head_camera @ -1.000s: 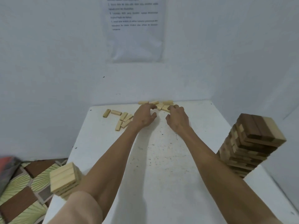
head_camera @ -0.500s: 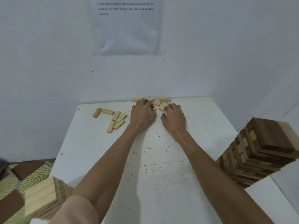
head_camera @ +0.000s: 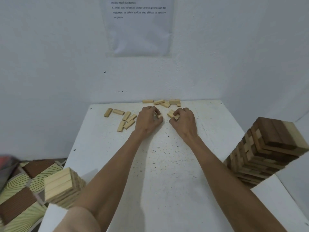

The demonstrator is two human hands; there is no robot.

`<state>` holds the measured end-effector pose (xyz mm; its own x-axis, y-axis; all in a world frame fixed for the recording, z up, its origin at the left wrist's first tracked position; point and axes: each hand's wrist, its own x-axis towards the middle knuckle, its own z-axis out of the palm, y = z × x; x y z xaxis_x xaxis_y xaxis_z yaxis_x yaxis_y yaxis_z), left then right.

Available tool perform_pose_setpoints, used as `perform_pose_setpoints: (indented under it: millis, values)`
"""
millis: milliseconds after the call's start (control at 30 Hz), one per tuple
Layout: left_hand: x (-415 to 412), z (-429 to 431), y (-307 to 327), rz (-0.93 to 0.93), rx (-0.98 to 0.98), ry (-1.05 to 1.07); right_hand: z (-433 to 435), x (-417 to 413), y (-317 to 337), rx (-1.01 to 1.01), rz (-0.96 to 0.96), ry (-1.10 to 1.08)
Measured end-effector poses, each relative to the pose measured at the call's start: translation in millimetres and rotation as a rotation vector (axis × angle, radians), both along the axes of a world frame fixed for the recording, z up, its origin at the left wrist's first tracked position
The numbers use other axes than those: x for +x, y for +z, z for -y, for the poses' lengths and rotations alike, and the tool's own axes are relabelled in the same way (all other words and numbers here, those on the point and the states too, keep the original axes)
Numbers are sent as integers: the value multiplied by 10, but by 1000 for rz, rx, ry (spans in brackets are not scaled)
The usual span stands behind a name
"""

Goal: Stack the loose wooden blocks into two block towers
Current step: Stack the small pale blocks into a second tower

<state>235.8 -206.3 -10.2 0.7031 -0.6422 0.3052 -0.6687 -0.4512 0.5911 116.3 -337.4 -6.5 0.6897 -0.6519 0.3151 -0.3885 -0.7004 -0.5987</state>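
1. From where I stand, the person leans over a white, speckled desk (head_camera: pixel 158 164) with both bare forearms stretched toward its far side.
2. The left hand (head_camera: pixel 148 119) lies knuckles up with its fingers curled under. The end of a pale block (head_camera: pixel 160 116) pokes out between fingertips and thumb, so the hand is gripping that piece.
3. The right hand (head_camera: pixel 184 121) sits near it, fingers curled too, pinching a second block (head_camera: pixel 176 117) between thumb and forefinger.
4. Another loose piece (head_camera: pixel 170 113) lies flat right at those fingertips. I cannot tell whether it touches them.
5. The two hands are close together but apart, with a strip of bare desk between them.
6. Behind the hands, a far cluster (head_camera: pixel 164 102) of loose pale blocks lies jumbled along the back edge of the desk, against the wall.
7. Left of the left hand, a side cluster (head_camera: pixel 124 118) of several pale blocks lies flat at mixed angles, some touching one another.
8. At the near left corner stands a pale tower (head_camera: pixel 63 188), short and all light wood, blurred at this range.
9. At the right edge stands a mixed tower (head_camera: pixel 264 153), much taller, of crossed layers in dark and light wood. Its top layer is mostly dark with one pale block on the outer side.
10. A printed sheet (head_camera: pixel 138 27) hangs on the wall above the desk.
11. A patterned floor (head_camera: pixel 20 190) of brown and striped panels shows at lower left.
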Motion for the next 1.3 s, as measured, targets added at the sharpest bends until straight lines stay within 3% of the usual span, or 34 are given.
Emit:
perform_pose_setpoints:
  millis: [400, 633, 1000, 1300]
  values:
    - [-1219, -1102, -54, -40, -25, -69, -824, -1195, -40, 31, 26, 202]
    - [-1838, -1727, -119, 61, -20, -103, -1217, -1808, -132, -5, -22, 398]
    - [-1949, -1930, -188, 63, 4, -34, -1348, -1917, -144, -40, -97, 551]
    - [-1990, -1929, -135, -53, -10, -51, -1329, -1945, -145, 158, -49, 617]
